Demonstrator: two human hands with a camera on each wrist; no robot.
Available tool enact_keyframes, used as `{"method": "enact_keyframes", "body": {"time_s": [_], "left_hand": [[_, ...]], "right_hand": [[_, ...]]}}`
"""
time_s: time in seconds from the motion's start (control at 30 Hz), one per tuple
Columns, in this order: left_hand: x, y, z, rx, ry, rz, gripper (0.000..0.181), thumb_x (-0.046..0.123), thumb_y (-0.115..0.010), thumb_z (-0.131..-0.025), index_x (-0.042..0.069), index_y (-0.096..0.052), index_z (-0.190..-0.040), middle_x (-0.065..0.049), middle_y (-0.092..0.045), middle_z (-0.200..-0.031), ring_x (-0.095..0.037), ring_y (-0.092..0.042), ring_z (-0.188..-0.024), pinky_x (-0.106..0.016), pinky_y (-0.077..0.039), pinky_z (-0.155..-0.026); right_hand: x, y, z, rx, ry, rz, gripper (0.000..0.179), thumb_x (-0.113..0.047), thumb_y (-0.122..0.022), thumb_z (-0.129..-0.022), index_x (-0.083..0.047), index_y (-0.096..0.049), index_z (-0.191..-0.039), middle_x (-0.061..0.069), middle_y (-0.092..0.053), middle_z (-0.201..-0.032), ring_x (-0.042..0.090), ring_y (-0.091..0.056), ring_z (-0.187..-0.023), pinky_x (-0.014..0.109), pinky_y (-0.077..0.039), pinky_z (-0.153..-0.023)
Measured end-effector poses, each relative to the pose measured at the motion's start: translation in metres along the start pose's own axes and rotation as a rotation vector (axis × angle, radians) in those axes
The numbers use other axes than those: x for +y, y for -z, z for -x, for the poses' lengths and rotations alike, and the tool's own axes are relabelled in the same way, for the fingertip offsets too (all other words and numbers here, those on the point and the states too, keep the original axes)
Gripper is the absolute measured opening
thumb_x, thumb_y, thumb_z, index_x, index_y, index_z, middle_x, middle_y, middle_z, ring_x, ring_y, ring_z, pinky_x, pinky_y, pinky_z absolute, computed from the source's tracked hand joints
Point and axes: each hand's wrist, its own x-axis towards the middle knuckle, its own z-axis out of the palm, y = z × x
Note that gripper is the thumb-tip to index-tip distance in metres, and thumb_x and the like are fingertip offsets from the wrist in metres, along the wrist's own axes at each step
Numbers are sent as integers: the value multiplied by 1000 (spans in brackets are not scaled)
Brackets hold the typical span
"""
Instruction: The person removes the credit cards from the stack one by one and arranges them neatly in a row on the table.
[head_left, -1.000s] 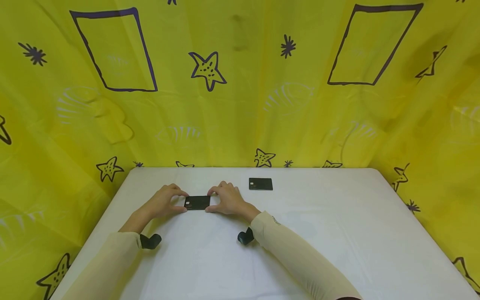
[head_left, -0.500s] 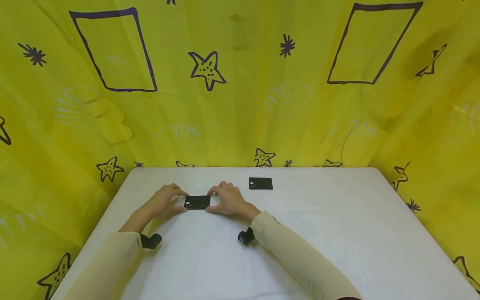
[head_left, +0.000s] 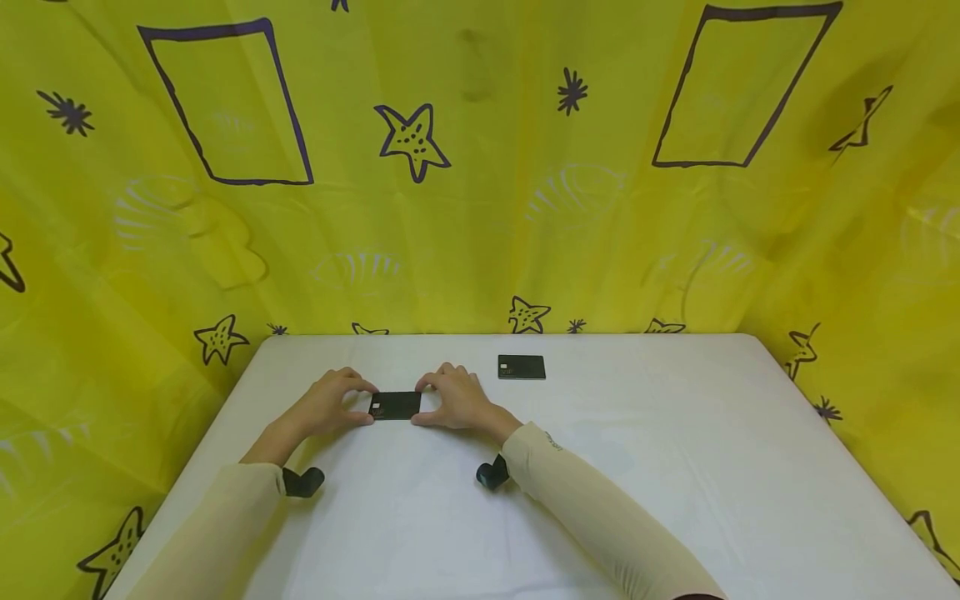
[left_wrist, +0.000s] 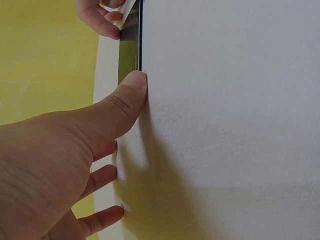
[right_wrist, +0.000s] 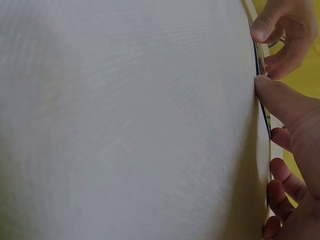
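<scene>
A black bank card with a small pale chip lies at the left of the white table, its long side toward the person. The left hand pinches its left end, finger at the far corner and thumb at the near one. At the right end the right hand pinches it the same way. From the left wrist view the card appears as a thin dark, glossy edge by the thumb. In the right wrist view the thumb touches the near edge, and much of the card is hidden.
A second black card lies farther back, to the right of the hands. The white table is enclosed by a yellow curtain with starfish drawings. Dark wrist mounts stick out from the sleeves.
</scene>
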Motion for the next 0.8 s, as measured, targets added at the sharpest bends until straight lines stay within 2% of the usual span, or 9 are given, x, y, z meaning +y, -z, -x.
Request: {"method": "enact_keyframes", "body": {"time_s": [0.57, 0.8], "left_hand": [[3, 2, 2, 7, -9, -5, 45, 27, -85, -86, 9, -72, -125, -16, -61, -126, -40, -52, -120, -63, -42, -102], [4, 4, 3, -9, -30, -3, 54, 31, -87, -83, 7, -69, -128, -15, -61, -123, -38, -53, -117, -62, -43, -101]], "right_hand": [[-1, 3, 2, -6, 2, -10, 52, -54, -79, -86, -26, -68, -129, 2, -58, -119, 18, -48, -102, 33, -37, -86], [-1, 7, 1, -37, 7, -22, 58, -54, -81, -84, -25, -66, -132, 1, -58, -117, 18, -49, -103, 34, -39, -87]]}}
